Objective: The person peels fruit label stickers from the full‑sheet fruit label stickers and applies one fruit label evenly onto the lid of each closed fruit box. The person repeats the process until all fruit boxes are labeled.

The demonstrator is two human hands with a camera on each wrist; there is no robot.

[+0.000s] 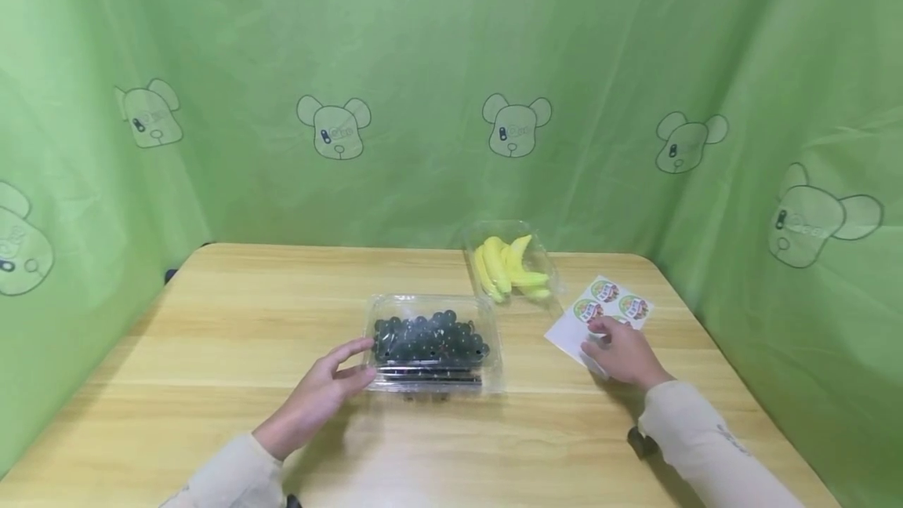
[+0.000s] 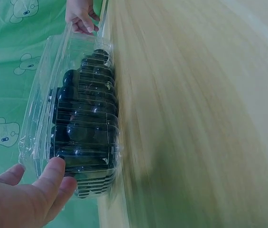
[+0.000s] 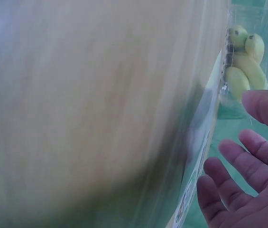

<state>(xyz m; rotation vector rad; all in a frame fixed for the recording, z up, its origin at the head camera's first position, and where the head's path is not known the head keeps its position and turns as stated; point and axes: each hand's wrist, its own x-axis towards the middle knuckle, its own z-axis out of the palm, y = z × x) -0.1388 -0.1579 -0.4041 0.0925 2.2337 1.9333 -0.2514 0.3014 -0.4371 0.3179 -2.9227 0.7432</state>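
Note:
A clear plastic clamshell box (image 1: 495,335) of dark grapes (image 1: 432,339) stands on the table, its lid down. My left hand (image 1: 319,389) rests its fingertips at the box's left side, fingers spread and only slightly bent. In the left wrist view those fingertips (image 2: 53,167) lie at the end of the box. To the right, my right hand (image 1: 624,353) hovers low over a white sheet (image 1: 567,335) of round fruit stickers (image 1: 633,306), covering part of it. The right wrist view shows its fingers (image 3: 240,159) loosely bent and apart, with nothing between them.
Behind the sheet, a second clear box (image 1: 549,261) holds yellow bananas (image 1: 497,266) near the far edge of the wooden table (image 1: 268,320). Green curtains (image 1: 423,45) printed with bear heads enclose the table at the back and both sides.

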